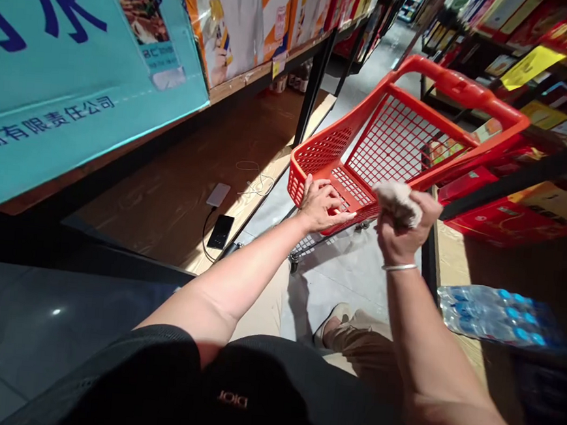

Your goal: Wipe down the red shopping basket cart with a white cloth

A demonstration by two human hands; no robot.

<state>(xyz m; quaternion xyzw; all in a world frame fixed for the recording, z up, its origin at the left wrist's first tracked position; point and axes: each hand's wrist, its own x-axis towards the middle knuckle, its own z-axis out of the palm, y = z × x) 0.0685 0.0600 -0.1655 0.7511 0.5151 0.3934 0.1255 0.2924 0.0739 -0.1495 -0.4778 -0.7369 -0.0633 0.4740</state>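
My left hand (322, 206) lies over the near rim of a red plastic shopping cart (420, 128), its fingers spread out. A crumpled off-white cloth (396, 200) is bunched in my closed right hand (410, 226), which is raised beside the cart's right side. A silver-coloured bracelet (399, 267) circles that wrist. The cart's basket has grid walls and a slotted floor, with the push handle at the far end. My right hand hides part of the cart's right side.
Large blue (87, 92) and orange cartons (274, 15) fill the left shelf. On the low board beneath are a phone (220, 232), a white power bank-like block (218, 195) and a cable (256, 183). To the right, wrapped water bottles (498, 314) and red boxes (503, 223) sit on low shelving.
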